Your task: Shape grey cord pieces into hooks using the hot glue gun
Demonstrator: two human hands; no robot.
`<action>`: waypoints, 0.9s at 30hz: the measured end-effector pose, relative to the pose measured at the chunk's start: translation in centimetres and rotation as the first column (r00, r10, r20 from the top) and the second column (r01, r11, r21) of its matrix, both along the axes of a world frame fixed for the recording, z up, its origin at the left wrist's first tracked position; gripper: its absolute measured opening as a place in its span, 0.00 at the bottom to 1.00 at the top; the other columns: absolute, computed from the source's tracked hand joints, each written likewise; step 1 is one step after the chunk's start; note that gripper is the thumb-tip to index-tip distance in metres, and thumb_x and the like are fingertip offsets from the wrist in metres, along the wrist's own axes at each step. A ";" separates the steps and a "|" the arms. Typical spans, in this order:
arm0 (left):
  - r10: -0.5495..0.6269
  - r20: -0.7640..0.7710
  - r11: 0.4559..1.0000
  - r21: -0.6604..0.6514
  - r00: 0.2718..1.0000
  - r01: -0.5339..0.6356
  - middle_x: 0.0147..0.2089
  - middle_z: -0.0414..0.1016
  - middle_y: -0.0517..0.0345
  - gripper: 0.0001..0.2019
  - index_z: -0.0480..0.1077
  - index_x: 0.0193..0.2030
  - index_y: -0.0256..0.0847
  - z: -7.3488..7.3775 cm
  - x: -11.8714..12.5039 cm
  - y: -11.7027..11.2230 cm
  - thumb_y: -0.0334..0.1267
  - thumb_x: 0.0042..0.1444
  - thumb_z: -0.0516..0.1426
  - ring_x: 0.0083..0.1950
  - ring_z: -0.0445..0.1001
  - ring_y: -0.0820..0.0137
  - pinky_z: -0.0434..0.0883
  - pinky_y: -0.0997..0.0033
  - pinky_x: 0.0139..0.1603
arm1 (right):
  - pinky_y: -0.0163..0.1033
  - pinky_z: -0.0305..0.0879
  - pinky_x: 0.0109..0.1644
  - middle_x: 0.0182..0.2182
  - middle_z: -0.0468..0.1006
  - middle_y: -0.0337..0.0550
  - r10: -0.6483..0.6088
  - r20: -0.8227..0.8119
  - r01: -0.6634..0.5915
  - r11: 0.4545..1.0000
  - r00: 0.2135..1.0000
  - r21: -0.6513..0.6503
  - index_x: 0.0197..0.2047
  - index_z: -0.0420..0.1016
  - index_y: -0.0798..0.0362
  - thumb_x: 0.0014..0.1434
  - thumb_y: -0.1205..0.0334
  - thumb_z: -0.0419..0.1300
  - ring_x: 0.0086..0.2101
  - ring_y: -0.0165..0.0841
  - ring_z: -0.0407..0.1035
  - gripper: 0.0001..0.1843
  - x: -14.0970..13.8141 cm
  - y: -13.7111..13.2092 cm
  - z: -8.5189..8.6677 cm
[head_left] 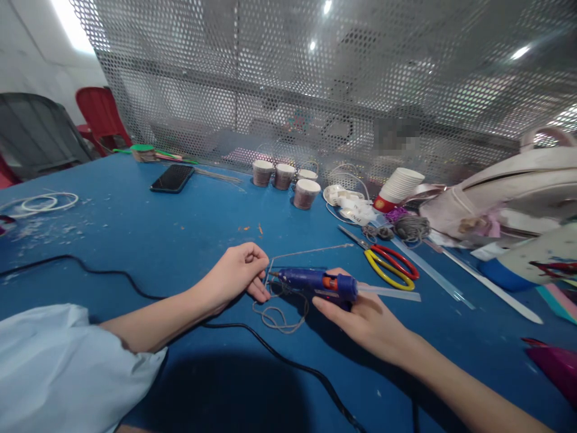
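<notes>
My right hand [360,316] grips a blue glue gun [315,281] with an orange trigger, its nozzle pointing left; a clear glue stick [392,293] pokes out of its back. My left hand [241,272] is pinched closed just left of the nozzle, holding the end of a thin wire [311,251] that runs right across the blue table [180,234]. A loose coil of grey twine [282,316] lies below both hands.
Red and yellow scissors [390,264], long clear glue sticks [433,270], twine balls [412,227], paper cups [306,193], a cup stack [401,185], white ribbon [349,204], a phone [172,178], a pale bag [505,192]. A black cable [279,355] crosses the near table. Perforated metal screen behind.
</notes>
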State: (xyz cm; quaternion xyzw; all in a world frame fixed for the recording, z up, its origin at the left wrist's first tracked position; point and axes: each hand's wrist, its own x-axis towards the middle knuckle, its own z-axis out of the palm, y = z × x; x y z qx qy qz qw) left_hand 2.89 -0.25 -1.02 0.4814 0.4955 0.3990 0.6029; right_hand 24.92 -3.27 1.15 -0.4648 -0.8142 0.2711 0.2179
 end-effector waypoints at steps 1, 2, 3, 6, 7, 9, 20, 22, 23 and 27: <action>-0.001 0.003 1.000 0.000 1.000 0.001 0.18 0.66 0.66 0.07 0.61 0.29 0.38 0.0 0.0 0.0 0.35 0.55 0.55 0.18 0.75 0.68 0.71 0.75 0.17 | 0.36 0.63 0.37 0.31 0.71 0.40 0.011 -0.006 -0.011 1.000 1.000 0.003 0.38 0.67 0.51 0.61 0.53 0.52 0.32 0.32 0.65 0.11 0.0 0.0 -0.1; 0.000 0.005 1.000 0.000 1.000 0.000 0.18 0.66 0.66 0.07 0.61 0.29 0.38 0.0 0.0 0.0 0.35 0.55 0.55 0.18 0.75 0.68 0.71 0.75 0.17 | 0.36 0.63 0.37 0.31 0.71 0.40 0.017 -0.013 -0.017 1.000 1.000 0.004 0.38 0.67 0.51 0.61 0.53 0.52 0.32 0.32 0.65 0.10 0.0 0.0 -0.1; -0.001 0.006 1.000 -0.001 1.000 0.001 0.18 0.66 0.66 0.07 0.61 0.29 0.38 0.0 0.0 0.0 0.35 0.55 0.55 0.18 0.75 0.68 0.71 0.75 0.17 | 0.36 0.63 0.37 0.31 0.70 0.40 0.017 -0.020 -0.016 1.000 1.000 0.004 0.38 0.66 0.51 0.61 0.53 0.52 0.32 0.32 0.65 0.10 0.0 0.0 -0.1; -0.001 0.000 1.000 -0.005 1.000 0.001 0.18 0.66 0.66 0.06 0.61 0.29 0.38 0.1 0.0 0.0 0.34 0.55 0.55 0.18 0.75 0.69 0.71 0.75 0.17 | 0.35 0.63 0.36 0.30 0.70 0.39 0.009 -0.017 -0.009 1.000 1.000 -0.006 0.38 0.66 0.51 0.62 0.53 0.51 0.31 0.31 0.65 0.10 0.1 -0.1 -0.2; -0.002 -0.001 1.000 -0.004 1.000 0.002 0.18 0.67 0.66 0.06 0.61 0.29 0.38 0.1 0.0 0.0 0.34 0.55 0.55 0.18 0.75 0.69 0.71 0.75 0.17 | 0.35 0.63 0.35 0.30 0.70 0.39 0.018 -0.009 -0.018 1.000 1.000 -0.016 0.38 0.66 0.51 0.62 0.54 0.51 0.30 0.31 0.65 0.10 0.1 -0.1 -0.2; -0.002 0.002 1.000 -0.002 1.000 0.002 0.17 0.67 0.65 0.07 0.61 0.29 0.38 0.0 0.0 0.0 0.35 0.54 0.55 0.18 0.75 0.69 0.71 0.76 0.17 | 0.35 0.63 0.35 0.30 0.70 0.39 0.039 0.003 -0.039 0.999 0.999 -0.029 0.38 0.66 0.51 0.62 0.54 0.52 0.30 0.31 0.65 0.10 0.1 -0.1 -0.2; 0.006 0.036 1.000 -0.009 0.999 -0.006 0.17 0.66 0.66 0.08 0.61 0.29 0.38 0.0 0.0 0.0 0.36 0.53 0.57 0.18 0.75 0.69 0.71 0.76 0.16 | 0.35 0.63 0.36 0.30 0.71 0.39 0.004 -0.048 -0.004 1.000 0.999 -0.018 0.37 0.67 0.51 0.61 0.55 0.52 0.30 0.31 0.65 0.09 -0.2 -0.2 0.0; 0.008 0.036 1.000 -0.011 0.999 -0.007 0.17 0.66 0.66 0.08 0.61 0.29 0.38 0.0 0.0 0.0 0.36 0.52 0.57 0.18 0.75 0.69 0.71 0.76 0.16 | 0.35 0.63 0.36 0.29 0.70 0.38 -0.003 -0.051 0.003 1.000 0.999 -0.014 0.38 0.66 0.51 0.61 0.54 0.52 0.30 0.31 0.65 0.10 -0.1 -0.2 -0.1; 0.007 0.032 1.000 -0.010 0.999 -0.006 0.17 0.66 0.66 0.08 0.61 0.29 0.38 -0.1 0.0 0.0 0.36 0.52 0.57 0.18 0.75 0.69 0.71 0.76 0.16 | 0.35 0.63 0.36 0.29 0.70 0.38 0.003 -0.043 -0.004 1.000 0.999 -0.018 0.38 0.66 0.51 0.61 0.54 0.52 0.30 0.31 0.65 0.09 -0.1 -0.1 -0.1; -0.001 0.011 1.000 -0.004 1.000 0.001 0.18 0.67 0.65 0.07 0.61 0.29 0.38 -0.1 0.0 0.0 0.35 0.53 0.56 0.18 0.75 0.68 0.71 0.75 0.17 | 0.35 0.63 0.35 0.29 0.70 0.38 0.009 -0.037 -0.011 0.999 0.999 -0.037 0.38 0.66 0.51 0.61 0.53 0.52 0.30 0.31 0.65 0.10 0.0 -0.1 -0.4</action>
